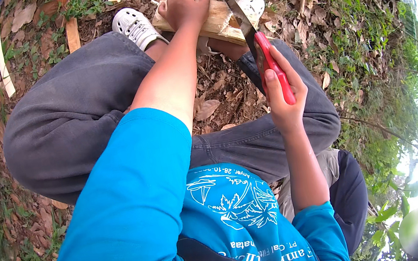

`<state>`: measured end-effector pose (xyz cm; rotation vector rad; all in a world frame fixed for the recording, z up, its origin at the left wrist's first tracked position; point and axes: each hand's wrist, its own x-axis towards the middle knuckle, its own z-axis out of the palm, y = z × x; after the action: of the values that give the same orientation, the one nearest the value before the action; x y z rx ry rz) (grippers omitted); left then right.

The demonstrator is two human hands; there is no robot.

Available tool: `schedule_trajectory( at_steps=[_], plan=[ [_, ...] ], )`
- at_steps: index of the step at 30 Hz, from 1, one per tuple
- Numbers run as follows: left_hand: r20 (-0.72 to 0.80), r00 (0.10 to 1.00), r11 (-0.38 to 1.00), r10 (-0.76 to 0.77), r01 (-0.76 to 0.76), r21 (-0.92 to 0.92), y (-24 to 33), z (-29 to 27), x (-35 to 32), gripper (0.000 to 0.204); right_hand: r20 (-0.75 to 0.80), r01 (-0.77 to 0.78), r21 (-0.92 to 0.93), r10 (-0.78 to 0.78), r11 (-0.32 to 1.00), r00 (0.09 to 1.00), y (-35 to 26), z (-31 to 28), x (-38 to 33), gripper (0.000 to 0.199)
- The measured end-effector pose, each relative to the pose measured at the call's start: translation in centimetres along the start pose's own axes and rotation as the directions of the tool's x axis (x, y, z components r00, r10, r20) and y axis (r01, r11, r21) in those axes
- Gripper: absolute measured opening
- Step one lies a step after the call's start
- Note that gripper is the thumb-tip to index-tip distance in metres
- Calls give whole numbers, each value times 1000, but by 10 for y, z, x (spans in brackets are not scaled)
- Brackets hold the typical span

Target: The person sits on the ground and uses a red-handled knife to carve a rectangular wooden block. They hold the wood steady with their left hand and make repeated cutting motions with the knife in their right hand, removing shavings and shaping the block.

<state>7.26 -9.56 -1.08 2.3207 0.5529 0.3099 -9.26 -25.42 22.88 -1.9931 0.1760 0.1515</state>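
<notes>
My right hand is wrapped around the red handle of a hand saw. The saw's dark blade slants up and to the left, across the right end of a pale, rough-split piece of wood. Whether its teeth touch the wood cannot be made out. With fingers curled, my left hand grips the wood from above, left of the blade. The wood lies between my feet, in front of my white clogs. My fingertips on its far side are hidden.
Dry leaves, soil and grass cover the ground. Thin wood strips lie at the far left, with a long pale strip beyond them. My bent legs flank the work. A pale and dark bag-like thing sits by my right side.
</notes>
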Motion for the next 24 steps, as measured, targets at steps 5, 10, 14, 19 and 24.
schedule_trajectory(
  at_steps=[5,10,14,19,24],
  plan=[
    [28,999,999,-38,37,14,4,-3,3,35,21,63,-54,-62,997,998,9,-3,10,46],
    [61,998,999,26,-23,-37,-14,-10,7,36,24,-34,95,32,995,999,-7,8,1,50],
    [-40,999,981,-19,26,194,-19,-21,2,51,33,-46,41,45,998,998,-21,25,-18,52],
    [81,927,895,-366,326,306,-15,-18,12,67,62,12,19,-14,1000,998,22,14,-36,50],
    [26,926,899,-377,359,252,-10,-19,10,55,45,210,-86,-207,974,977,56,24,-53,53]
  ],
)
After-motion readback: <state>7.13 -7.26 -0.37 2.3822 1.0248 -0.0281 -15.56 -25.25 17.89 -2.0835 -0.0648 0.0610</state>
